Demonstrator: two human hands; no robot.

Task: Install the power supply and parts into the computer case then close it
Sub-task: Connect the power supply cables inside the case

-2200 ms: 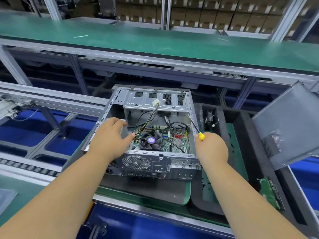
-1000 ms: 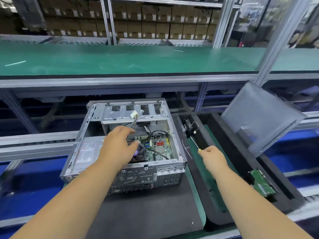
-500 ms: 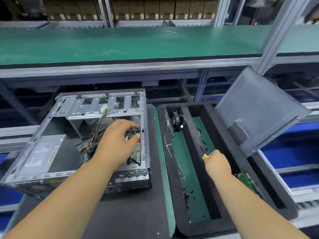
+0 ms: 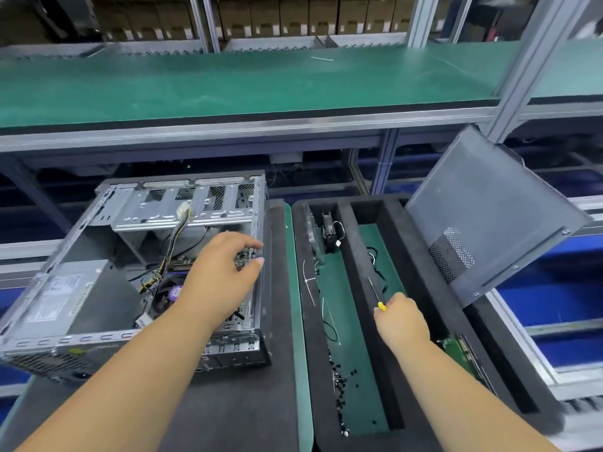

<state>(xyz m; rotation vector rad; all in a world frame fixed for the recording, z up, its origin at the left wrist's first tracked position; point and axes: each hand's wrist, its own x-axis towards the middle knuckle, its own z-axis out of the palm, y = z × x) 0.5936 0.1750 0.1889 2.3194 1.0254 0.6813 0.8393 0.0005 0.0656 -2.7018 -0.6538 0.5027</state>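
An open metal computer case (image 4: pixel 182 203) lies on a dark mat at the left. The grey power supply (image 4: pixel 62 298) sits in its near left corner, and a fan and motherboard show beside it. My left hand (image 4: pixel 222 278) hovers over the motherboard near the case's right wall, fingers loosely bent, nothing plainly in it. My right hand (image 4: pixel 401 321) grips a yellow-handled screwdriver (image 4: pixel 375 293) over the black foam tray (image 4: pixel 368 321). The grey side panel (image 4: pixel 489 216) leans tilted at the tray's right.
The foam tray holds a small fan (image 4: pixel 329 233), loose wires, cable ties and several black screws (image 4: pixel 342 380). A green circuit board (image 4: pixel 460 350) lies in its right slot. A long green shelf (image 4: pixel 261 83) runs behind. Blue bins sit below at the right.
My right hand carried the screwdriver from the case's right edge out over the foam tray. My left hand shifted rightward inside the case. The view swung right.
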